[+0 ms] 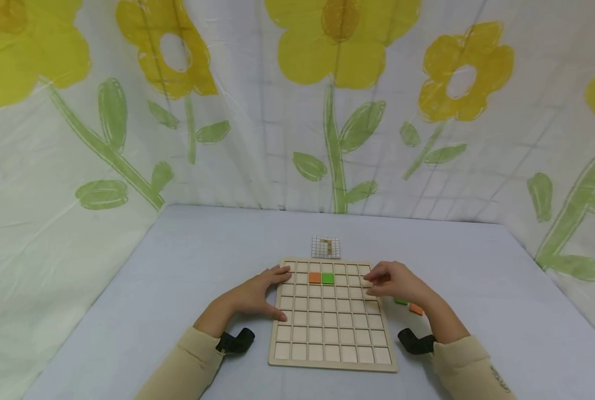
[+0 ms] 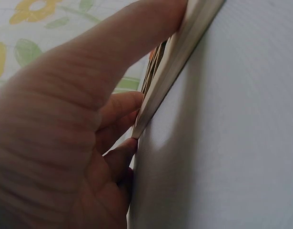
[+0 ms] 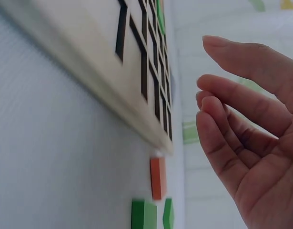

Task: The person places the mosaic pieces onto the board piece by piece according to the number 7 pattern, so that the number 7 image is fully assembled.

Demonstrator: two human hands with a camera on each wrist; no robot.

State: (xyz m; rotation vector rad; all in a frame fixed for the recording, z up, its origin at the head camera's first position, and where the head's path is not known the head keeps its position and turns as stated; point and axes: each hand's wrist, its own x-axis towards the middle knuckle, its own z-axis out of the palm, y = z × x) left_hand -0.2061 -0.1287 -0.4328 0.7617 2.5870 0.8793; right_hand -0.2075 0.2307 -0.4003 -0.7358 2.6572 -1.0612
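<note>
One pale wooden board (image 1: 333, 365): on the white table (image 1: 227, 239), shallow seven-by-seven recesses.
Left hand (image 1: 254, 293): spread wide, touching its left edge.
Right hand (image 1: 397, 282): empty, fingertips narrowly parted near its right side.
Gridded card (image 1: 325, 248): just beyond.
Square tiles: orange (image 1: 314, 278), green (image 1: 328, 278), neighbouring recesses.

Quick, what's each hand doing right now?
Left hand: open, touching the grid board's left edge.
Right hand: open, holding nothing, near the board's right edge.
</note>
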